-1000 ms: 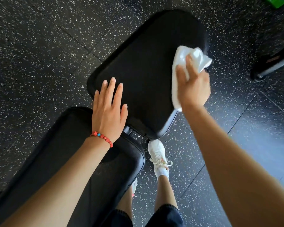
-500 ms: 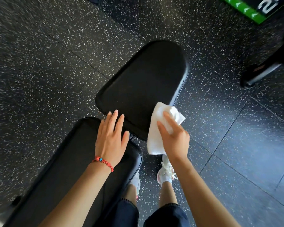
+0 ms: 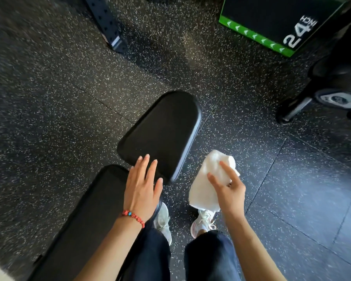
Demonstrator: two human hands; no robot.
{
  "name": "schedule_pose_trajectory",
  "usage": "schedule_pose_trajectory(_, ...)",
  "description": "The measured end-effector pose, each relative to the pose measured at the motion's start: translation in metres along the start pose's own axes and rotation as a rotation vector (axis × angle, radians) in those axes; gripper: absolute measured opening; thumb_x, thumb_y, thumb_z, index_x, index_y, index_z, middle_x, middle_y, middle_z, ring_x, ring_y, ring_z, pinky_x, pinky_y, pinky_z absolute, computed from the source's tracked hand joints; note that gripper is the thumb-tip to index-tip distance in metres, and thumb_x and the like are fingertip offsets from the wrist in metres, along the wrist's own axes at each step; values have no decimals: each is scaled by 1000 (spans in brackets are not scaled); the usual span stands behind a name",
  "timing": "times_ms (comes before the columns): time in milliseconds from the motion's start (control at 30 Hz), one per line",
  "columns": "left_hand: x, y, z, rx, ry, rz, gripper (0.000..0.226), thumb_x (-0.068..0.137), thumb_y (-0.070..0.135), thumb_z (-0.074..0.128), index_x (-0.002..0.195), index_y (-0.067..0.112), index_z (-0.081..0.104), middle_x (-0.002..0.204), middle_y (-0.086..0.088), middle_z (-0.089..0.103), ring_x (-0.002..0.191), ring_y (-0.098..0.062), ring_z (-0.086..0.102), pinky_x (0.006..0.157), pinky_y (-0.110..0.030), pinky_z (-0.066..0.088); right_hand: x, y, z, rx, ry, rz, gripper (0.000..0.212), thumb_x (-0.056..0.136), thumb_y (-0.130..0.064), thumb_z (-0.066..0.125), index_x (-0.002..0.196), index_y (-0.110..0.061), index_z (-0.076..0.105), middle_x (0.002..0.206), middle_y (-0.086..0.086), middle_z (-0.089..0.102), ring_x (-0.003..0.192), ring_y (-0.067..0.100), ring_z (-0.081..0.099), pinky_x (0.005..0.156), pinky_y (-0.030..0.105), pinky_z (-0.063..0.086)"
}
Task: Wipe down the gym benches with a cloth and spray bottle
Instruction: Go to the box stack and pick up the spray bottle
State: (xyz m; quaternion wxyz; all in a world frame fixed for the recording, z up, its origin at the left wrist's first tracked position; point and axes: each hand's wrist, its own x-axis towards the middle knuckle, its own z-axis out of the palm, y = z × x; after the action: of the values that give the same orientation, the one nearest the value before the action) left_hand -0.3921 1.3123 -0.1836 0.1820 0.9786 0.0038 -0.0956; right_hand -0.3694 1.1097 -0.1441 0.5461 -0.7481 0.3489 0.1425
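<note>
We have drawn the white cloth (image 3: 208,184) off the seat pad (image 3: 160,132); our right hand (image 3: 228,186) pinches it above the floor. Our left hand (image 3: 142,186), fingers spread, rests across both pads. This pad's wipe looks finished; no spray bottle shows.

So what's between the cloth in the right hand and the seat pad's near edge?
In the head view, only bare speckled floor shows between the white cloth and the seat pad. The right hand holds the cloth off the pad.
</note>
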Motion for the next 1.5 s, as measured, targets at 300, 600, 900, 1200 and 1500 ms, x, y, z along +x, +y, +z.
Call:
schedule_pose_trajectory(300, 5, 101, -38, 1, -6, 65, 52, 97, 38, 25, 124, 3, 53, 135, -20, 48, 125, -39, 45, 97, -56, 40, 1, -33, -104, 115, -30, -48, 42, 78, -17, 73, 109, -40, 57, 107, 5, 58, 90, 22, 55, 73, 33, 48)
schedule_pose_trajectory(600, 48, 187, -67, 35, -13, 140, 51, 92, 35, 32, 123, 3, 57, 133, -20, 50, 123, -38, 47, 94, -57, 43, 15, -63, -190, 156, 34, -57, 44, 78, -14, 73, 114, -34, 58, 91, -15, 54, 76, 2, 51, 61, 20, 45)
schedule_pose_trajectory(900, 123, 239, -88, 45, -56, 251, 59, 98, 41, 18, 126, 3, 54, 135, -19, 50, 125, -36, 46, 96, -57, 41, 53, -110, -218, 162, 85, -70, 42, 79, -19, 72, 113, -37, 58, 94, 5, 56, 80, 19, 55, 76, 39, 51)
schedule_pose_trajectory(1200, 252, 282, -114, 27, -81, 318, 68, 99, 45, 7, 126, 3, 54, 134, -19, 50, 124, -36, 47, 96, -53, 40, 136, -189, -223, 137, 137, -85, 42, 77, -23, 73, 110, -43, 56, 89, 0, 60, 78, 21, 56, 76, 44, 53)
schedule_pose_trajectory(1500, 366, 325, -144, 50, -30, 353, 52, 91, 36, 32, 127, 4, 53, 136, -19, 48, 126, -36, 45, 99, -54, 35, 208, -274, -241, 182, 176, -148, 41, 78, -18, 73, 114, -35, 61, 99, 19, 63, 80, 40, 56, 80, 51, 50)
